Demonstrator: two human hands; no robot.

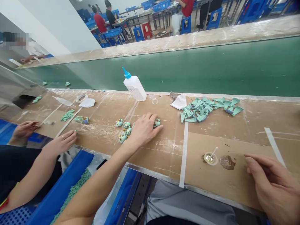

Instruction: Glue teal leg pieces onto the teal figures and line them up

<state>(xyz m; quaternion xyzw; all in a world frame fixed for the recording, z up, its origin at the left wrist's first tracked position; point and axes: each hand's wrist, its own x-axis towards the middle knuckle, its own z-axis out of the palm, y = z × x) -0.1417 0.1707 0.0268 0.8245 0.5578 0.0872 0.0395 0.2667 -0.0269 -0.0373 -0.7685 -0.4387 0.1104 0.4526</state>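
1. Fingers (150, 120) on the left hand (143, 132) curl, slightly apart, with the tips right against a small teal ring piece (156, 123); can't tell if they're actually gripping it. Right hand (269, 187) lies open at the far side, fingers loosely together, nothing in it.
2. Far left, a co-worker's hand (61, 142) rests on the bench. Below, a blue crate (61, 175) holds a heap of green beaded strips (72, 190).
3. Mid-bench, teal ring pieces (124, 131) cluster on the cardboard-topped bench (168, 156), just beside the left hand. They look light and kinda fragile, so take them by the outer rim.
4. Behind, a white squeeze bottle (133, 86) with a blue nozzle stands upright. Next to it sits a pile of stiff-looking teal wedge pieces (206, 109).
5. Right, a shallow dish (209, 157) holds yellowish liquid and a white stick.
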